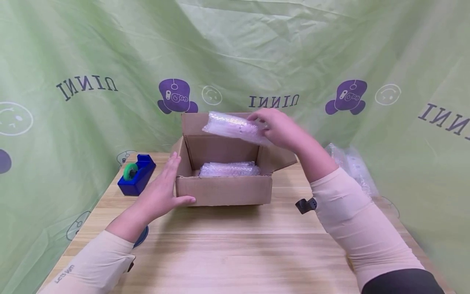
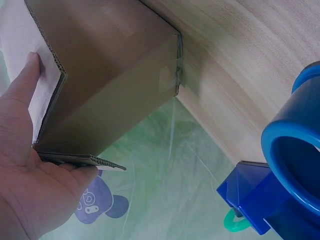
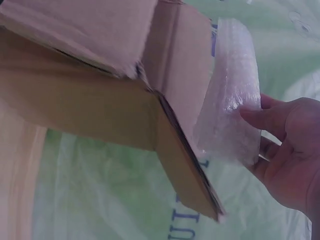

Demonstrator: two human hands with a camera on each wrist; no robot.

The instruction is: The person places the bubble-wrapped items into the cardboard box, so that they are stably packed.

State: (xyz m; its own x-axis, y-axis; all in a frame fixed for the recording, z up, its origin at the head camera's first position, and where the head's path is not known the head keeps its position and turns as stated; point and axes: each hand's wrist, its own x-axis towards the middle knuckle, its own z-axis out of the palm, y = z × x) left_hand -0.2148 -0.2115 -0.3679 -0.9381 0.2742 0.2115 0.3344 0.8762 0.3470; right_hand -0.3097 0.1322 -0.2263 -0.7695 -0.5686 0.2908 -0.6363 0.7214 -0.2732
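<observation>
An open cardboard box [image 1: 224,191] stands on the table. Inside it lies a bubble-wrapped package [image 1: 229,169]. My left hand [image 1: 161,190] rests against the box's front left corner, thumb across a front flap [image 2: 49,82] and straight fingers along the left side flap [image 2: 82,158]. Above the back of the box, my right hand [image 1: 280,128] grips another bubble-wrapped package [image 1: 233,125] by its right end. In the right wrist view, the thumb presses that package [image 3: 232,90] from one side; the fingers are partly hidden behind it. What is wrapped inside cannot be made out.
Left of the box sits a blue tape dispenser [image 1: 137,177] with a green roll. A blue round-rimmed object [image 2: 295,135] is near my left wrist, mostly hidden in the head view. More bubble wrap [image 1: 354,167] lies at the right edge. A green printed curtain [image 1: 235,53] hangs behind.
</observation>
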